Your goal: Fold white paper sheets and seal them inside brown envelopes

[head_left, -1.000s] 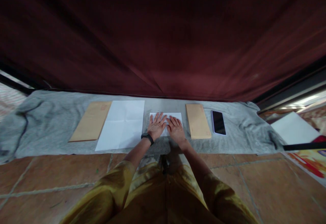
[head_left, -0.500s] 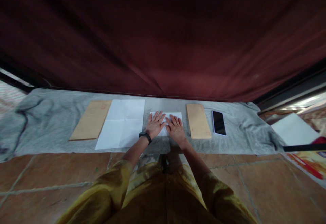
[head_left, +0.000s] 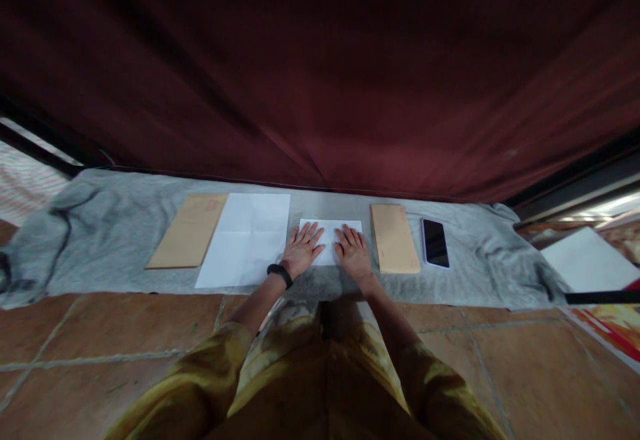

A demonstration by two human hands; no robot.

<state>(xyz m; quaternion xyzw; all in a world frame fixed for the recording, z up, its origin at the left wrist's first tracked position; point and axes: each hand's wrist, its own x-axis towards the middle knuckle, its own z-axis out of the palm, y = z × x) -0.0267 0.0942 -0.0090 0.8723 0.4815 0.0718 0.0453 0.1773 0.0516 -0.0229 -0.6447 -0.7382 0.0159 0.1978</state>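
Note:
A small white folded sheet of paper (head_left: 327, 235) lies on the grey cloth in front of me. Flat on its left side rests my left hand (head_left: 301, 249), fingers spread, with a dark band on the wrist. My right hand (head_left: 353, 251) lies flat on the paper's right side, fingers also apart. Between the two hands a strip of the white paper shows. Left of my left hand is a larger white sheet (head_left: 245, 240) with crossing crease lines. A brown envelope (head_left: 396, 239) lies just to the right of my right hand.
The grey cloth (head_left: 475, 253) covers a long narrow surface before a dark red curtain (head_left: 320, 93). Further left lies another brown envelope (head_left: 187, 231), partly under the large sheet. A phone (head_left: 436, 243) is at the right. Floor tiles (head_left: 125, 333) show below.
My hands have moved apart on the small paper, left hand toward its left edge and right hand toward its right, baring its middle. The view has shifted slightly.

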